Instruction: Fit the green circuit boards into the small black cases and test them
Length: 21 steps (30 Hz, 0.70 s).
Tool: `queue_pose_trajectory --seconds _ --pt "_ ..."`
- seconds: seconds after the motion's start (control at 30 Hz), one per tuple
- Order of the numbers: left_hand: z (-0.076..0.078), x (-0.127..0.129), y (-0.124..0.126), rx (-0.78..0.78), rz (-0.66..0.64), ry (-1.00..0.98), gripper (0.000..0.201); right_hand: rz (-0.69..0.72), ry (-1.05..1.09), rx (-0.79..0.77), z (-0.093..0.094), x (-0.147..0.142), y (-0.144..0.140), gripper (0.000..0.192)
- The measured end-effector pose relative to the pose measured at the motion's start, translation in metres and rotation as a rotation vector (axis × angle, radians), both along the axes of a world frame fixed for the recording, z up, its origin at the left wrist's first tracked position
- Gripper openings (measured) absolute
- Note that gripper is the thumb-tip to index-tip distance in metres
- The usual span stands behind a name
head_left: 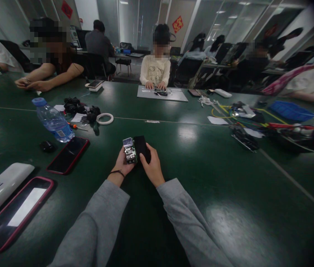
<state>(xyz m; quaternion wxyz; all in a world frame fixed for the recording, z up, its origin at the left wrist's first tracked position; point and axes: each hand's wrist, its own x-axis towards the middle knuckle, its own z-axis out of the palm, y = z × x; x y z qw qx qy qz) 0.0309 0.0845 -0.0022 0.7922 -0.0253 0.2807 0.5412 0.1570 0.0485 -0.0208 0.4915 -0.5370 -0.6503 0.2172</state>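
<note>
My left hand [121, 165] holds a small green circuit board [129, 150] with a silver part at its top. My right hand [152, 167] grips a flat black cover [142, 146] pressed against the board's right side. Both hands meet above the dark green table [201, 178], near its middle. Grey sleeves cover both my arms, and a dark band circles my left wrist.
To the left lie a water bottle [53, 120], a red-cased phone [68, 155], another phone [12, 213] and a white case [1, 187]. A tape ring [104, 118] and black parts [76, 107] sit further back. Tools and cables [257, 122] crowd the right. Several people sit around the table.
</note>
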Motion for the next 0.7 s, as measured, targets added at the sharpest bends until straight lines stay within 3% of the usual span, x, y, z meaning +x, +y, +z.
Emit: queue_pose_trajectory --seconds 0.7 --pt "0.0018 0.0005 -0.0005 0.038 -0.042 0.046 0.029 -0.002 0.110 0.002 0.0005 0.0013 0.0009 0.049"
